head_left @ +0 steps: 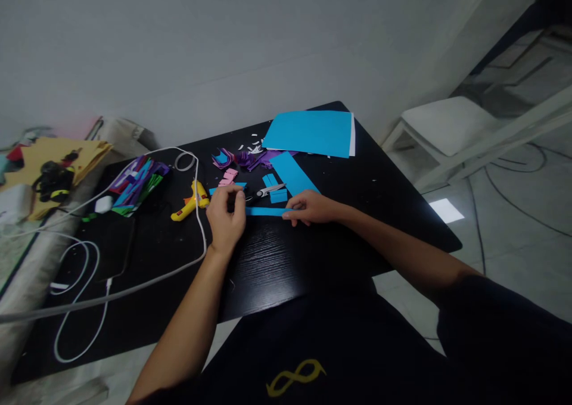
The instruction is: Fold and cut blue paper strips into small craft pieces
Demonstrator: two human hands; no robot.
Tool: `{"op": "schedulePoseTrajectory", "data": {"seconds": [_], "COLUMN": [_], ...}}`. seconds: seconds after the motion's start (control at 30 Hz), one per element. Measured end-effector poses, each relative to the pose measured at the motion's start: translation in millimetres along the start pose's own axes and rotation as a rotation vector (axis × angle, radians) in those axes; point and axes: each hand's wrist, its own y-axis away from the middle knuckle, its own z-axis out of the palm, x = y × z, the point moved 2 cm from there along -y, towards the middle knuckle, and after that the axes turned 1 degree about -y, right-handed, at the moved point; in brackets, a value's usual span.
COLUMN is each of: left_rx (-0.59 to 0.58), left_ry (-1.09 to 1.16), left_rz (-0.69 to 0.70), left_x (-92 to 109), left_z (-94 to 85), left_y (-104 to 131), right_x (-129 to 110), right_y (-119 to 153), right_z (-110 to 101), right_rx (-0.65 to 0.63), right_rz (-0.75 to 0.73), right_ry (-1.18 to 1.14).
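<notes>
Left hand (226, 220) curls at one end of a blue strip (266, 212), its grip hidden; right hand (308, 207) pinches the other, over the table (277, 268) near scissors (270, 190). Straightening appears under way; the next move likely calls for even tension.

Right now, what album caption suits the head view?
Left fingers and right fingers hold a blue strip at a black table.

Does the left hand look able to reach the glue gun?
Probably yes: the glue gun lies beside the left hand, though a white cable crosses it and that hand holds the blue strip.
</notes>
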Motion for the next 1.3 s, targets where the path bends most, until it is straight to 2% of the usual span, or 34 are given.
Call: {"op": "schedulePoseTrajectory", "data": {"seconds": [0.03,0.1,0.2,0.23,0.3,0.47,0.6,0.7,0.8,0.93,1.0,1.3], "left_rx": [-0.079,-0.314,-0.675,-0.755,-0.839,-0.834,-0.824,-0.886,-0.928,-0.894,-0.871,-0.778], "left_ry": [-0.02,-0.029,-0.053,-0.054,-0.028,0.054,0.106,0.213,0.348,0.498,0.528,0.567], "left_rz": [0.059,0.12,0.118,0.1,0.06,-0.032,-0.114,-0.207,-0.296,-0.402,-0.434,-0.5], "left_x": [4,11,16,16,16,11,8,8,12,18,19,20], "left_z": [-0.4,1.8,6.8,7.7,8.2,8.0,9.0,10.8,15.1,25.1,29.7,33.0], "left_y": [0,2,7,7,7,4,6,9,15,23,27,31], "right_x": [0,0,0,1,2,8,9,8,7,5,4,11], "right_y": [0,1,1,1,0,0,1,1,-2,-6,-7,-11], "right_z": [1,2,1,1,-1,-14,-31,-36,-27,-5,2,0], "right_rx": [-0.016,-0.041,-0.033,-0.02,0.004,0.044,0.219,0.317,0.309,0.195,0.183,0.321], "right_rz": [-0.022,-0.058,-0.101,-0.109,-0.102,0.018,-0.026,-0.061,-0.081,-0.079,-0.086,-0.035], "right_ry": [0.034,0.087,0.151,0.165,0.163,0.003,-0.106,-0.21,-0.333,-0.419,-0.447,-0.611]}}
